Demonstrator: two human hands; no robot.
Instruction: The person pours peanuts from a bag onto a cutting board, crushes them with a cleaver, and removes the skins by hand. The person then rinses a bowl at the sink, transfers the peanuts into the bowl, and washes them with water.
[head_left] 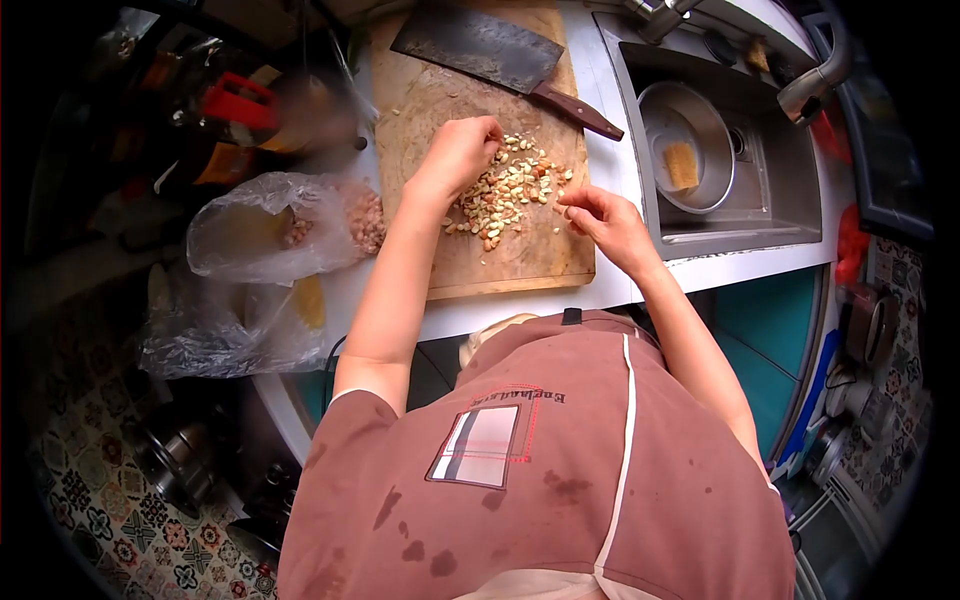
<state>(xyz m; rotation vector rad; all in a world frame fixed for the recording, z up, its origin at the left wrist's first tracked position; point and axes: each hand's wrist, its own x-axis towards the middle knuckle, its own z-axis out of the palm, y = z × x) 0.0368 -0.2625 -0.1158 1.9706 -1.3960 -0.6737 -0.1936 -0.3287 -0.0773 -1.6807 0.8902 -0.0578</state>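
Note:
A loose heap of peanuts (pixel 512 192), pale with some reddish skins, lies on the wooden cutting board (pixel 530 268). At the heap's upper left edge is my left hand (pixel 463 152), its fingers curled in; whatever they hold is hidden. My right hand (pixel 607 225) is at the heap's right side, thumb and fingertips pinched together over the board's edge. Anything between those fingertips is too small to name. Beyond both hands, a cleaver (pixel 480 48) with a dark blade rests flat across the far part of the board, its wooden handle (pixel 578 110) pointing right.
Left of the board sits a clear plastic bag (pixel 240 225) beside pinkish peanuts (pixel 360 215), with another plastic bag (pixel 220 335) nearer me. At right, a sink (pixel 785 180) contains a metal basin (pixel 712 120) with a yellow sponge (pixel 681 165). A faucet (pixel 805 95) overhangs the sink's right.

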